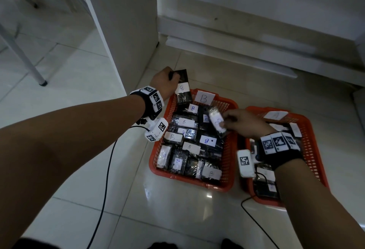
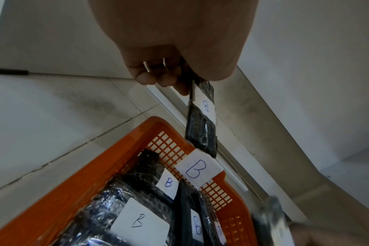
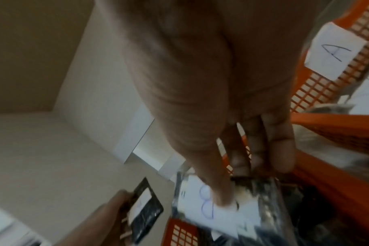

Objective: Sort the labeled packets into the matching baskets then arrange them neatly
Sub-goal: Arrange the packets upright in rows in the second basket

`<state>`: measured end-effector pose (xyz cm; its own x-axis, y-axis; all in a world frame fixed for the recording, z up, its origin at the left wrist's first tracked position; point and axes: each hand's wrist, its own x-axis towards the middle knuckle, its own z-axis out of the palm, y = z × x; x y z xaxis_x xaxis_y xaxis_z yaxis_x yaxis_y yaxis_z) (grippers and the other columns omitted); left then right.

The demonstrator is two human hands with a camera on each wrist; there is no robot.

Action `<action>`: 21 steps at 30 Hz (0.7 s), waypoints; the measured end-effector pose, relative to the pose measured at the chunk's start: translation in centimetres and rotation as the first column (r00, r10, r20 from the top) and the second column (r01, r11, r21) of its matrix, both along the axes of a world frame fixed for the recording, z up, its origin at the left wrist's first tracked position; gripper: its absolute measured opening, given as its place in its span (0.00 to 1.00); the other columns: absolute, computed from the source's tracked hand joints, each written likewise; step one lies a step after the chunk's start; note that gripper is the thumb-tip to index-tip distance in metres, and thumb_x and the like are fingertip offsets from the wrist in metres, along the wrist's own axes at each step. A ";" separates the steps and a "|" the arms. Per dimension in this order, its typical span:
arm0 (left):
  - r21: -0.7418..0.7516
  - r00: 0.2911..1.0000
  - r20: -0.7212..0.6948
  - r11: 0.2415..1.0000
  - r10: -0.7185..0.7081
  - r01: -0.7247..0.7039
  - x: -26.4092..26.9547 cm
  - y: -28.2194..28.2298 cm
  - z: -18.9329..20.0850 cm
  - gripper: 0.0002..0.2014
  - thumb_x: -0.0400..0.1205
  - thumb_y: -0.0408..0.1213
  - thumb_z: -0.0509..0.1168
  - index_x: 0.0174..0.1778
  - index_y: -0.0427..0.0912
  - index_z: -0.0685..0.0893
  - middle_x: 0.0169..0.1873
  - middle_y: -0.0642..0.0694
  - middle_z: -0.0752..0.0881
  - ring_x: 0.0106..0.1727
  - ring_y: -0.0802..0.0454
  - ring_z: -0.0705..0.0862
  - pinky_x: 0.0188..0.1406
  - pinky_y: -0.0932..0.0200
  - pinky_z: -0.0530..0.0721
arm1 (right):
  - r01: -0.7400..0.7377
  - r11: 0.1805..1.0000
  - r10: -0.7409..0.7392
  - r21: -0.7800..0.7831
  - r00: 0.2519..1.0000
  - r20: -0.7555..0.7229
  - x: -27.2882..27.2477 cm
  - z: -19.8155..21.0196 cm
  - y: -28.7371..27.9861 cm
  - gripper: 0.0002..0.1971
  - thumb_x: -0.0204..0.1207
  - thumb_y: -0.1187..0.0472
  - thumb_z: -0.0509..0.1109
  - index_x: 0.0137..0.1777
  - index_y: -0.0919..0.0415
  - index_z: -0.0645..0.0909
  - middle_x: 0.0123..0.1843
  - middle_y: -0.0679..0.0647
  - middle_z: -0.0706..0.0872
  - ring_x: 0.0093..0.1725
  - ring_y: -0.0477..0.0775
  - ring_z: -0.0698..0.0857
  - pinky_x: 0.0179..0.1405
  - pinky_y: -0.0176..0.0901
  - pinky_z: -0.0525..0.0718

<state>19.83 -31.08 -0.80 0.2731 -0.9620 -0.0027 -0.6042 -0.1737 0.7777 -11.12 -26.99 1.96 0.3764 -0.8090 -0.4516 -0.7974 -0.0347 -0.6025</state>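
Sorting looks nearly finished and the tidying is under way, judged from how things lie. The basket tagged B (image 1: 171, 106) on the floor is packed with dark packets, every readable label a B, though they lie at mixed angles and overlap. The left hand (image 1: 164, 83) has its grip curled round one B packet (image 1: 182, 89), held upright over that basket's far left corner. The right hand (image 1: 245, 124) pinches a second B packet (image 1: 217, 122) above the same basket's right side. The basket tagged A (image 1: 314, 150), just to the right of the B basket, holds packets too, mostly hidden by the right arm. Still to do: setting both held packets in and squaring the rows.
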 end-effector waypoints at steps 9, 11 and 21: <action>-0.012 1.000 0.002 1.000 -0.019 0.019 0.2 0.2 0.7 0.15 0.89 0.47 0.58 0.56 0.38 0.81 0.44 0.43 0.87 0.42 0.45 0.85 0.29 0.60 0.72 | -0.375 0.923 0.383 0.080 0.886 -0.262 0.8 -1.4 3.1 0.13 0.85 0.58 0.74 0.68 0.48 0.90 0.64 0.42 0.91 0.60 0.42 0.87 0.65 0.48 0.86; -0.023 1.000 0.007 0.999 -0.024 0.024 0.2 0.3 0.9 0.15 0.89 0.47 0.58 0.56 0.38 0.81 0.44 0.43 0.87 0.42 0.45 0.85 0.28 0.61 0.71 | -0.386 0.917 0.399 0.104 0.866 -0.301 1.0 -1.6 3.5 0.15 0.85 0.60 0.74 0.70 0.50 0.90 0.67 0.44 0.90 0.62 0.44 0.87 0.67 0.47 0.85; -0.019 1.000 0.013 1.000 -0.016 0.016 0.7 0.5 1.8 0.15 0.89 0.47 0.58 0.56 0.38 0.81 0.44 0.43 0.87 0.43 0.44 0.84 0.34 0.58 0.74 | -0.485 0.874 0.431 0.012 0.766 -0.477 2.7 -2.9 5.5 0.15 0.82 0.58 0.74 0.66 0.45 0.88 0.62 0.45 0.90 0.62 0.50 0.88 0.57 0.48 0.81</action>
<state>20.56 -30.57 0.99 0.2576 -0.9660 0.0197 -0.6170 -0.1488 0.7727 -8.46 -21.46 -0.92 0.4902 -0.6453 -0.5860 -0.8482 -0.5080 -0.1501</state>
